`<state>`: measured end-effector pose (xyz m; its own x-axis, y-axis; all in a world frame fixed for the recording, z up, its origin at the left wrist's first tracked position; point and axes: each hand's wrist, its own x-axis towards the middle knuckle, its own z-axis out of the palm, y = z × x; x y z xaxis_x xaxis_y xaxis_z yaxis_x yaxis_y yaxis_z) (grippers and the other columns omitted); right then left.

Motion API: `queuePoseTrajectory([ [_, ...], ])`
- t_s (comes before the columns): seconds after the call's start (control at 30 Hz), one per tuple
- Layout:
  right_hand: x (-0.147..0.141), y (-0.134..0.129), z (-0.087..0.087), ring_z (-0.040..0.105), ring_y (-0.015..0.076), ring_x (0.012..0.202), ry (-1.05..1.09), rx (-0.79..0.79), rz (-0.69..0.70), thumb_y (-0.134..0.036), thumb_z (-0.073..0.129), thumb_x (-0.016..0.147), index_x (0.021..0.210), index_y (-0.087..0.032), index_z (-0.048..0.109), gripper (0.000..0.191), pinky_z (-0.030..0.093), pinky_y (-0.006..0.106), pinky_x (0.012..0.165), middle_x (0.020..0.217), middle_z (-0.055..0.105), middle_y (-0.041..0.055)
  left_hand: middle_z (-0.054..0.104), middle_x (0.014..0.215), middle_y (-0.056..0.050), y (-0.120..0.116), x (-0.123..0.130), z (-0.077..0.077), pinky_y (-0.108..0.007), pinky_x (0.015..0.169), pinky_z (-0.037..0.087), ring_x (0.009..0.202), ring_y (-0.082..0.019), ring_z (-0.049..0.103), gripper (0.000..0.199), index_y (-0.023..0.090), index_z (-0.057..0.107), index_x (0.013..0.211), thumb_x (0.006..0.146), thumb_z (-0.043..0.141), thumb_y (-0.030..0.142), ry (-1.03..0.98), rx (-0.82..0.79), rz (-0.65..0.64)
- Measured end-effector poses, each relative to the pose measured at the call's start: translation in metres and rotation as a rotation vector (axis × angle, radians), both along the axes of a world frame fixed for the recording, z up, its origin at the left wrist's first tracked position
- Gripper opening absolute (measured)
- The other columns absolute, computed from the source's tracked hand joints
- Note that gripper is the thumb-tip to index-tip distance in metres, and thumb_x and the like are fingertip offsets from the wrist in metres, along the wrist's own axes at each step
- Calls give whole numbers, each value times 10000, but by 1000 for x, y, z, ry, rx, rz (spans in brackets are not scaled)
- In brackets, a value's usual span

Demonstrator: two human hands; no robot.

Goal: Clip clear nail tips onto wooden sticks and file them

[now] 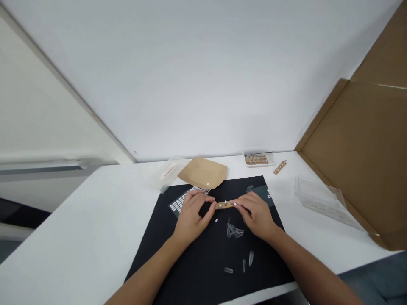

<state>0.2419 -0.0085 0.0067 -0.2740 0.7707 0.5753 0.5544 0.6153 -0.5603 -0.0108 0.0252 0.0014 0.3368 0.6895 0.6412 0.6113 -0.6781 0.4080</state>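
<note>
A narrow wooden strip [223, 205] lies across the black mat, carrying a white oval tab and a small metal post with a white top. My left hand [194, 214] pinches the strip's left end between thumb and fingertips. At its right end, my right hand [257, 214] is closed, with a small white oval tab [235, 204] showing at thumb and index finger. Whether those fingers also grip the strip is hard to see. Another loose white oval tab [216, 220] rests on the mat below the strip. Clear false nail tips [233, 231] lie scattered nearer me.
Partly behind my left hand is a sheet of white oval tabs [178, 205]. Farther back stand a brown paper tray [203, 171], a plastic bag [167, 171] and a box of studded strips [257, 159]. Right are a loose strip [280, 167], clear plastic cases [321, 199] and cardboard [356, 161].
</note>
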Motion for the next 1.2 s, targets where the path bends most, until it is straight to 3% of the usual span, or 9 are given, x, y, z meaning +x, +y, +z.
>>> queuePoseTrajectory([
  [0.2, -6, -6, 3, 696, 201, 1002, -6, -41, 154, -222, 584, 1072, 1189, -251, 737, 194, 527, 376, 938, 1132, 795, 41, 743, 997, -59, -13, 10, 17, -423, 965, 504, 1047, -236, 625, 227, 212, 699, 1145, 966, 655, 80, -72, 100, -225],
  [0.4, -11, -8, 0, 691, 196, 920, 1, -162, 276, -284, 610, 1062, 992, -221, 727, 150, 526, 344, 915, 961, 774, 41, 733, 1049, -65, -22, 14, 19, -454, 1013, 489, 1068, -237, 613, 296, 233, 716, 1165, 929, 683, 57, -73, 14, -411],
  [0.53, -10, -9, 2, 679, 181, 866, -1, -210, 303, -313, 636, 1053, 928, -219, 731, 183, 506, 303, 848, 906, 769, 21, 739, 1010, -50, -21, 13, 21, -434, 1006, 476, 1055, -232, 603, 264, 244, 728, 1123, 929, 699, 69, -96, -39, -436],
  [0.73, -9, -10, 6, 671, 162, 841, -29, -241, 334, -297, 593, 1076, 891, -221, 738, 247, 479, 280, 837, 869, 772, -1, 724, 965, -40, -19, 12, 25, -369, 920, 487, 997, -211, 590, 147, 249, 730, 1071, 992, 662, 146, -129, -251, -485],
  [0.93, -7, -11, 8, 681, 147, 831, -17, -257, 336, -294, 598, 1076, 906, -220, 746, 237, 479, 253, 818, 861, 779, -12, 712, 988, -61, -19, 8, 24, -371, 931, 490, 1027, -216, 582, 97, 229, 718, 1049, 1034, 622, 232, -134, -400, -508],
  [1.2, -6, -12, 10, 643, 168, 803, -86, -261, 302, -334, 550, 1092, 925, -223, 680, 239, 471, 280, 786, 833, 725, 1, 714, 981, -69, -22, 12, 28, -387, 919, 513, 1023, -229, 584, 115, 228, 698, 1030, 1042, 584, 227, -103, -376, -478],
])
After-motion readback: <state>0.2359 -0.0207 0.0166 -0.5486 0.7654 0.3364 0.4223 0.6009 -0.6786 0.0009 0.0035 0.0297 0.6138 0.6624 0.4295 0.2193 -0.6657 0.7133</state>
